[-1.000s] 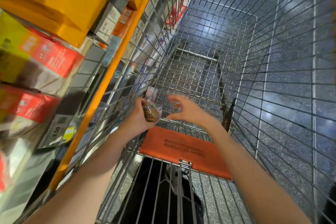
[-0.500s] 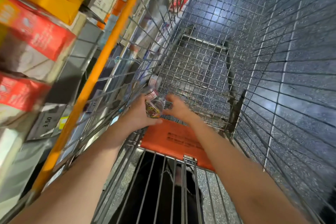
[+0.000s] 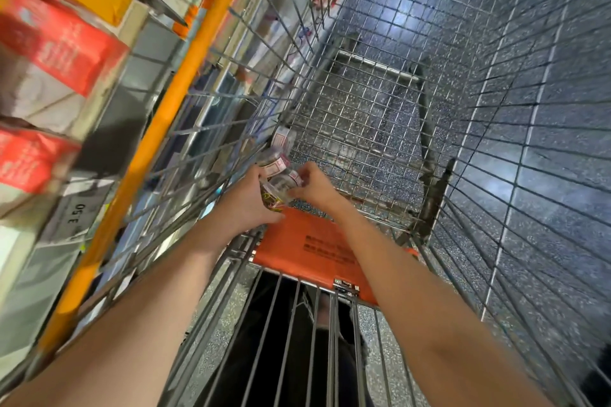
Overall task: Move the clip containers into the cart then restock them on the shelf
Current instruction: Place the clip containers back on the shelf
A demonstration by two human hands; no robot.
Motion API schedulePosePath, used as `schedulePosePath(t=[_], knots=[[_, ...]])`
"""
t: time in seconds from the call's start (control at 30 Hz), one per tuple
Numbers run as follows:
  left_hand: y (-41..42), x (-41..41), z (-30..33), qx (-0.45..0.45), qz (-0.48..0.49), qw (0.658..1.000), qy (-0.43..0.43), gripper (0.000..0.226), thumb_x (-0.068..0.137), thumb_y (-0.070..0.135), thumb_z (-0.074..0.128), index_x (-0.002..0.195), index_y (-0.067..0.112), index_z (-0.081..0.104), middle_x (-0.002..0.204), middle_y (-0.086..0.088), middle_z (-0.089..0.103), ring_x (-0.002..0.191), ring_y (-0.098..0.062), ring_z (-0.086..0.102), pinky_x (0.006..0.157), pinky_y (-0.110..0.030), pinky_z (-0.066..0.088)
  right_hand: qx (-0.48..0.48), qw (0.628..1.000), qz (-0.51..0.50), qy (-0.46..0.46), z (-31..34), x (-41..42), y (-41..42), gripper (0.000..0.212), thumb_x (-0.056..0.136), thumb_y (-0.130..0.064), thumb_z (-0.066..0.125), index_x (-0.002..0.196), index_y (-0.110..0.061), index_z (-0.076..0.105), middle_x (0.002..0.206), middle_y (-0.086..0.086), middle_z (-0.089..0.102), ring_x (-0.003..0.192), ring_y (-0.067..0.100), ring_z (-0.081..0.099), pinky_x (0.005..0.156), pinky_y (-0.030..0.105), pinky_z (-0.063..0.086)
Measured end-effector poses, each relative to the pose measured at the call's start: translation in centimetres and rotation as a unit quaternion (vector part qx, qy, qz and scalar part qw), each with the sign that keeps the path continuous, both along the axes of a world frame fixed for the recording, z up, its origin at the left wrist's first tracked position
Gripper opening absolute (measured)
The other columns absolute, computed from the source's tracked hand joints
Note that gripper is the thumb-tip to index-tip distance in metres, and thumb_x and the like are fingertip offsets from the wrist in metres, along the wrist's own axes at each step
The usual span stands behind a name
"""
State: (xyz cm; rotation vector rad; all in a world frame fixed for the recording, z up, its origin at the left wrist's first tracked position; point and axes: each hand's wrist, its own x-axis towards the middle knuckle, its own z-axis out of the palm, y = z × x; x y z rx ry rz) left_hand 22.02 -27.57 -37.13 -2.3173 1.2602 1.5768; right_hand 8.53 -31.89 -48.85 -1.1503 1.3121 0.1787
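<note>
We find our left hand (image 3: 246, 205) with fingers curled round a clip container (image 3: 276, 190) low in the cart (image 3: 363, 116), right hand (image 3: 314, 187) pinching its far end, other containers (image 3: 276, 158) lying just ahead.

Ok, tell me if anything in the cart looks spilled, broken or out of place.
Nothing stands out. Both hands hold a clear clip container low in the cart; two more containers lie tipped against the left wall. No loose clips show.
</note>
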Motion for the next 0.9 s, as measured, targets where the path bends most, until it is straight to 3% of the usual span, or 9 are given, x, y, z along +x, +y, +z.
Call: schedulePosePath(t=[0.13, 0.23, 0.3, 0.4, 0.5, 0.6, 0.67, 0.8, 0.9], knots=[[-0.1, -0.1, 0.3, -0.002, -0.006, 1.0, 0.008, 0.073, 0.065, 0.021, 0.084, 0.117, 0.018, 0.032, 0.104, 0.0, 0.054, 0.088, -0.018, 0.057, 0.076, -0.035, 0.047, -0.005, 1.0, -0.012, -0.016, 0.4, -0.4, 0.3, 0.054, 0.074, -0.011, 0.077, 0.112, -0.011, 0.038, 0.106, 0.004, 0.054, 0.095, 0.021, 0.054, 0.079, 0.034, 0.05], [-0.2, -0.4, 0.7, -0.001, -0.015, 1.0, 0.022, 0.072, 0.069, 0.016, 0.081, 0.122, 0.019, 0.033, 0.107, -0.002, 0.049, 0.091, -0.019, 0.054, 0.077, -0.035, 0.046, -0.009, 0.999, -0.026, -0.02, 1.0, -1.1, 0.4, 0.054, 0.077, -0.011, 0.074, 0.117, -0.007, 0.037, 0.09, -0.006, 0.047, 0.078, 0.011, 0.049, 0.058, 0.013, 0.042], [-0.3, -0.5, 0.9, -0.003, -0.017, 0.999, 0.035, 0.075, 0.069, 0.017, 0.082, 0.127, 0.022, 0.034, 0.111, 0.0, 0.046, 0.096, -0.018, 0.051, 0.077, -0.034, 0.045, -0.019, 0.999, -0.036, -0.019, 1.4, -1.8, 0.4, 0.054, 0.076, -0.011, 0.075, 0.117, -0.008, 0.039, 0.091, -0.007, 0.047, 0.076, 0.008, 0.049, 0.052, 0.009, 0.038], [-0.5, -0.6, 1.0, -0.001, -0.013, 0.999, 0.044, 0.078, 0.065, 0.028, 0.084, 0.127, 0.023, 0.037, 0.114, 0.005, 0.043, 0.103, -0.013, 0.043, 0.08, -0.027, 0.035, -0.021, 0.998, -0.05, -0.021, 2.1, -3.0, 0.3, 0.055, 0.075, -0.009, 0.075, 0.118, -0.009, 0.042, 0.094, -0.005, 0.051, 0.083, 0.013, 0.054, 0.062, 0.018, 0.047], [-0.6, -0.9, 1.3, 0.013, -0.005, 0.999, 0.042, 0.072, 0.066, 0.04, 0.081, 0.123, 0.024, 0.039, 0.117, 0.006, 0.043, 0.101, -0.01, 0.043, 0.08, -0.027, 0.034, -0.014, 0.998, -0.043, -0.032, 3.1, -4.1, 0.0, 0.06, 0.073, -0.008, 0.076, 0.125, -0.011, 0.047, 0.109, 0.002, 0.059, 0.094, 0.019, 0.061, 0.084, 0.036, 0.054], [-0.8, -1.2, 1.7, 0.016, -0.001, 0.999, 0.034, 0.061, 0.071, 0.045, 0.076, 0.115, 0.025, 0.04, 0.112, 0.007, 0.045, 0.075, -0.002, 0.049, 0.067, -0.027, 0.035, -0.013, 0.996, -0.065, -0.063, 4.7, -4.9, -0.5, 0.056, 0.071, -0.01, 0.077, 0.121, -0.012, 0.053, 0.105, 0.0, 0.062, 0.094, 0.019, 0.064, 0.084, 0.04, 0.055], [-0.8, -1.4, 1.7, 0.018, -0.017, 1.0, 0.02, 0.062, 0.072, 0.047, 0.075, 0.117, 0.023, 0.041, 0.108, 0.008, 0.044, 0.067, 0.006, 0.043, 0.063, -0.027, 0.035, -0.013, 0.993, -0.079, -0.081, 6.1, -5.2, -0.9, 0.05, 0.072, -0.011, 0.077, 0.116, -0.015, 0.054, 0.102, -0.003, 0.061, 0.092, 0.017, 0.064, 0.084, 0.035, 0.055], [-1.0, -1.4, 1.4, 0.02, -0.046, 0.999, -0.001, 0.059, 0.07, 0.044, 0.077, 0.112, 0.025, 0.041, 0.112, 0.004, 0.054, 0.071, 0.001, 0.047, 0.059, -0.024, 0.037, -0.021, 0.991, -0.073, -0.108, 8.9, -5.2, -1.4, 0.045, 0.073, -0.016, 0.078, 0.109, -0.021, 0.052, 0.098, -0.011, 0.058, 0.085, 0.007, 0.059, 0.077, 0.02, 0.051], [-1.0, -1.5, 1.2, 0.016, -0.031, 0.999, 0.035, 0.077, 0.069, 0.035, 0.08, 0.131, 0.021, 0.037, 0.12, 0.001, 0.056, 0.074, -0.005, 0.055, 0.066, -0.024, 0.045, -0.027, 0.991, -0.047, -0.119, 9.9, -5.0, -1.1, 0.045, 0.074, -0.016, 0.077, 0.109, -0.021, 0.05, 0.096, -0.015, 0.056, 0.08, -0.003, 0.056, 0.065, 0.007, 0.046]])
